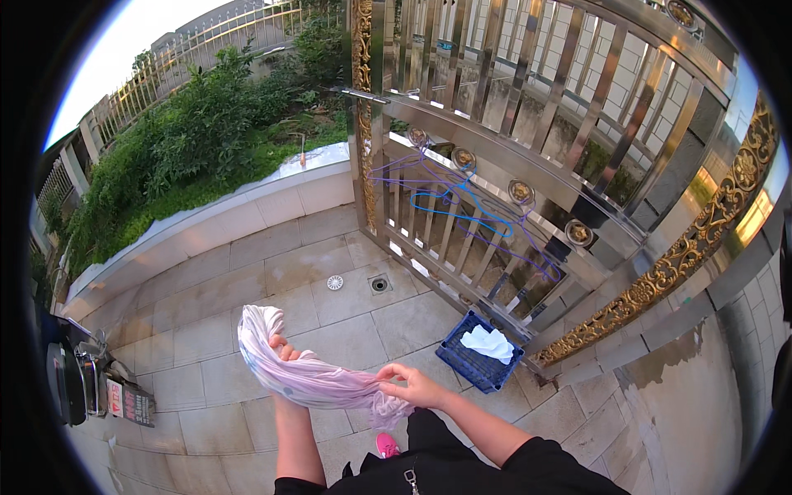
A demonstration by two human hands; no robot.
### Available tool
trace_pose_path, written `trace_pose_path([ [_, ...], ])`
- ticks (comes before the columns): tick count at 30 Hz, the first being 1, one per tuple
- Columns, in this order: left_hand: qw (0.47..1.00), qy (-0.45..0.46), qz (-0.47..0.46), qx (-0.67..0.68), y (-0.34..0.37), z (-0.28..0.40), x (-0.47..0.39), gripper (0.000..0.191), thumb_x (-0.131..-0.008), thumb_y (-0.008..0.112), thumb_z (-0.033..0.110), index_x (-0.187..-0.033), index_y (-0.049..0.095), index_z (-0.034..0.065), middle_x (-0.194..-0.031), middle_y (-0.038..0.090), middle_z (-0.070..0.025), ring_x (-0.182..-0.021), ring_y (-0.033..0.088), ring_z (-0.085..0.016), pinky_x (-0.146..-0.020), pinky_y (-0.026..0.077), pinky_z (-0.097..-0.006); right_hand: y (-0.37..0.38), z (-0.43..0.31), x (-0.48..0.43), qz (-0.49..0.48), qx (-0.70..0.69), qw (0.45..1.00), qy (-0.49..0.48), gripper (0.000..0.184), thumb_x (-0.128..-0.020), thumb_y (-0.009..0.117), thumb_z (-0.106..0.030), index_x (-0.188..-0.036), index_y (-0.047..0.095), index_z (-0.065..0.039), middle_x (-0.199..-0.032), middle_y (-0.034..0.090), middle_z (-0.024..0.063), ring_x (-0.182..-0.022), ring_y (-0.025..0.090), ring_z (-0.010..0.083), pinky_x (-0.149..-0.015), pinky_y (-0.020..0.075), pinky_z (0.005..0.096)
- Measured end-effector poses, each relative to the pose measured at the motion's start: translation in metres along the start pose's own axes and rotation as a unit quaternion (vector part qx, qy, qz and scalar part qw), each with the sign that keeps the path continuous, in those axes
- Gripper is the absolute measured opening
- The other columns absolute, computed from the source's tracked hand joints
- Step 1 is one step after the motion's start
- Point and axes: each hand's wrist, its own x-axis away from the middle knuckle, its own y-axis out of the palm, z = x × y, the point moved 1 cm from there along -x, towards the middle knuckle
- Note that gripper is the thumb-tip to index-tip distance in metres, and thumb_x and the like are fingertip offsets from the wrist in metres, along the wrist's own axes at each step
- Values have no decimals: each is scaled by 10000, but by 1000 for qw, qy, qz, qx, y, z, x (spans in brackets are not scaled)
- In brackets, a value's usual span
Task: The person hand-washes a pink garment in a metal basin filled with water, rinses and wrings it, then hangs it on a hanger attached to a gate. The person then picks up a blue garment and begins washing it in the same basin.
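A long, bunched white and pinkish-lilac cloth (pixel 322 380) stretches between my two hands above the paving. My left hand (pixel 286 351) grips it near its left end, with the fingers wrapped over a fold and the palm hidden beneath the fabric. A gathered loop of cloth rises above those fingers. Toward the other end, my right hand (pixel 405 385) pinches the fabric between thumb and fingertips. A crumpled tail of it hangs below that pinch, close to my dark trousers.
Blue (pixel 461 210) and purple hangers (pixel 538 247) hang on a metal gate (pixel 495 148). A blue plastic crate (pixel 451 359) holding a white cloth (pixel 487 344) stands at its foot. A floor drain (pixel 380 284) lies beside a white round cover (pixel 335 283). A planter wall (pixel 247 223) borders the left.
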Motion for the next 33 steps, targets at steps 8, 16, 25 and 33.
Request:
trace_pose_path([
  [8, 996, 21, 84, 22, -17, -29, -115, 146, -906, 384, 233, -921, 435, 97, -649, 488, -69, -635, 488, -191, -670, 396, -314, -246, 75, -90, 256, 136, 951, 112, 282, -814, 570, -275, -967, 587, -38, -859, 634, 83, -814, 599, 182, -737, 461, 314],
  [16, 997, 9, 8, -80, -50, -13, -206, 139, -900, 407, 212, -945, 435, 83, -768, 510, -53, -640, 485, -195, -665, 384, -319, -430, 124, -181, 423, 462, 752, 206, 241, -800, 569, -243, -965, 583, -68, -898, 622, 99, -887, 572, 275, -749, 452, 363],
  [25, 996, 37, 30, -81, -95, -8, -239, 345, -898, 393, 352, -1063, 458, 56, -816, 545, -103, -636, 503, -215, -629, 381, -350, -447, 140, -223, 278, 596, 691, 301, 190, -790, 596, -280, -891, 602, -120, -926, 595, 72, -941, 533, 237, -820, 330, 409],
  [33, 995, 37, 50, -75, -114, -14, -275, 469, -921, 288, 359, -1348, 243, 169, -1008, 551, -220, -629, 534, -262, -651, 420, -451, -466, 146, -205, 299, 571, 723, 248, 176, -836, 502, -304, -827, 518, -130, -686, 616, 106, -670, 600, 319, -584, 430, 458],
])
